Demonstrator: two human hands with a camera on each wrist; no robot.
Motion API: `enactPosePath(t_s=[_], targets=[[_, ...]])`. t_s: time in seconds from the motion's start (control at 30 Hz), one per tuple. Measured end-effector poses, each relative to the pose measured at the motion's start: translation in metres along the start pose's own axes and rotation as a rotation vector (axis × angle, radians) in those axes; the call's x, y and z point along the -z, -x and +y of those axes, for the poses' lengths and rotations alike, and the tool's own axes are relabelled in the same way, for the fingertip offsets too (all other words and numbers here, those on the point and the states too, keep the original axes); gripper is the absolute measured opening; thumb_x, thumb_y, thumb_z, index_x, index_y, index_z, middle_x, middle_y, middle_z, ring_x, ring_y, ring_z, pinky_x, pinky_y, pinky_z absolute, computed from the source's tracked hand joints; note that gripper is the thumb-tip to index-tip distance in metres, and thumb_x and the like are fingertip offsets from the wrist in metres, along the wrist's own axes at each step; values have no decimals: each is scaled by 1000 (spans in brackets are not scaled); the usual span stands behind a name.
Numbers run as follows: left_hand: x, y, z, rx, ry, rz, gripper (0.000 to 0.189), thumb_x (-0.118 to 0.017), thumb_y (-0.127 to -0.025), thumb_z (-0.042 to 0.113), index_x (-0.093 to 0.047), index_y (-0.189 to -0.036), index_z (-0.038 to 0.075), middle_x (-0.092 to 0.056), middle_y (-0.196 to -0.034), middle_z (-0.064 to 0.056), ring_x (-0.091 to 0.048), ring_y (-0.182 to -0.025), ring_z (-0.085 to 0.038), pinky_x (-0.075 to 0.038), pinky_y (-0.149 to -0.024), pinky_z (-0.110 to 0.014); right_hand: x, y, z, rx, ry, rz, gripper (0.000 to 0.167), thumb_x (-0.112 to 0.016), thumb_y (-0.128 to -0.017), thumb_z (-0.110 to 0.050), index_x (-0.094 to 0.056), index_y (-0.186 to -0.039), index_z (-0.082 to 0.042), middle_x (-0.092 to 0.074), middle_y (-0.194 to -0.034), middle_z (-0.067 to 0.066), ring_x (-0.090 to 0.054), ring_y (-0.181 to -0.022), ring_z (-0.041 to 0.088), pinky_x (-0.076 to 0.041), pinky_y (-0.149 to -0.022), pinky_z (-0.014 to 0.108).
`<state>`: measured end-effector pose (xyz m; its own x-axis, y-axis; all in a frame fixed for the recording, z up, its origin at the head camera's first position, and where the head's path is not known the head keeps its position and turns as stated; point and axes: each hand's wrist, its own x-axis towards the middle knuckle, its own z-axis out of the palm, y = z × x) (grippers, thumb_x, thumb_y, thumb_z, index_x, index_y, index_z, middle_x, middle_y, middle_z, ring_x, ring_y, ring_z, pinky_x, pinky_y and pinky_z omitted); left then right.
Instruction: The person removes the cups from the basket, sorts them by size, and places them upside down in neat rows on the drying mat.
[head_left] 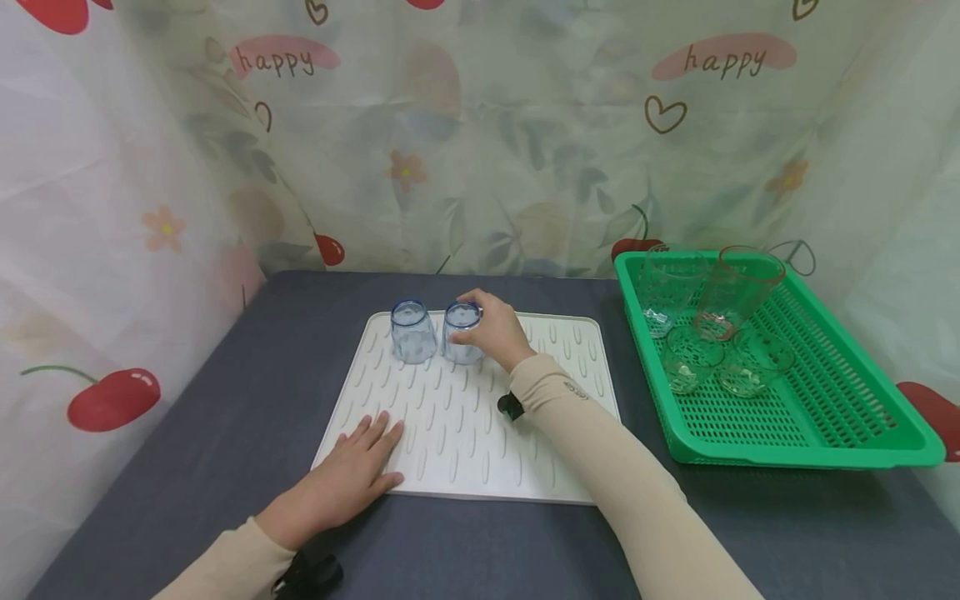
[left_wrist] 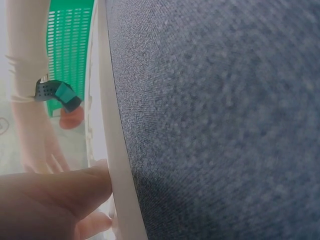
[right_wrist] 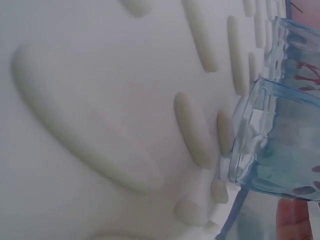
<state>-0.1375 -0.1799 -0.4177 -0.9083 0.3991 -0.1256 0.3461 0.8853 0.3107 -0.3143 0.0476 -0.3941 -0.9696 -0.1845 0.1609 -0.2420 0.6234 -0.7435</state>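
Note:
My right hand [head_left: 498, 329] holds a clear glass with a blue rim [head_left: 461, 353] at the back of a white ridged drying mat [head_left: 450, 433], thumb on its near side and fingers behind. A second blue-rimmed glass [head_left: 413, 340] stands just left of it on the mat. In the right wrist view the held glass [right_wrist: 280, 145] has its lower end close at the ridges, and a fingertip [right_wrist: 293, 220] shows beside it. My left hand [head_left: 352, 467] rests with spread fingers on the mat's front left corner; in the left wrist view its thumb [left_wrist: 95, 182] lies at the mat's edge.
A green slotted basket [head_left: 810, 457] stands to the right of the mat. Several clear glasses sit inside, among them a tall pink-rimmed one [head_left: 738, 287] and a short one [head_left: 753, 367]. Patterned curtains [head_left: 525, 150] enclose the dark cloth-covered table [head_left: 247, 400] at the back and sides.

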Motion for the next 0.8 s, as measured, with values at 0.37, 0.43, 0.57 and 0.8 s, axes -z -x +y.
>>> enactPosePath(t_s=[0.37, 0.43, 0.57, 0.8], targets=[[1, 0, 0, 10, 12, -22, 65, -62, -94, 31, -39, -146, 0, -27, -154, -27, -22, -142, -48, -24, -105, -71, 3, 0, -3, -1, -3, -34, 63, -86, -74, -24, -59, -131, -18, -56, -133, 6, -52, -124, 27, -43, -104, 42], [1, 0, 0, 13, 14, -25, 65, -62, -94, 31, -39, -146, 0, -27, -154, -27, -22, -142, -48, -24, -105, -71, 3, 0, -3, -2, -11, -37, 64, -86, -74, -24, -58, -132, -18, -55, -134, 6, -52, -125, 27, -43, -104, 42], [2, 0, 1, 15, 16, -28, 65, -62, -94, 31, -38, -147, 0, -27, -154, -27, -22, -143, -48, -24, -105, -71, 4, 0, -3, 1, -38, -41, 67, -86, -74, -24, -57, -134, -17, -54, -137, 6, -51, -127, 27, -43, -105, 42], [2, 0, 1, 14, 8, -25, 65, -62, -94, 30, -38, -147, 0, -27, -154, -27, -23, -142, -49, -24, -105, -71, 7, 1, -5, 23, -78, -33, 69, -84, -76, -27, -54, -137, -15, -53, -139, 5, -47, -131, 26, -40, -108, 41]])
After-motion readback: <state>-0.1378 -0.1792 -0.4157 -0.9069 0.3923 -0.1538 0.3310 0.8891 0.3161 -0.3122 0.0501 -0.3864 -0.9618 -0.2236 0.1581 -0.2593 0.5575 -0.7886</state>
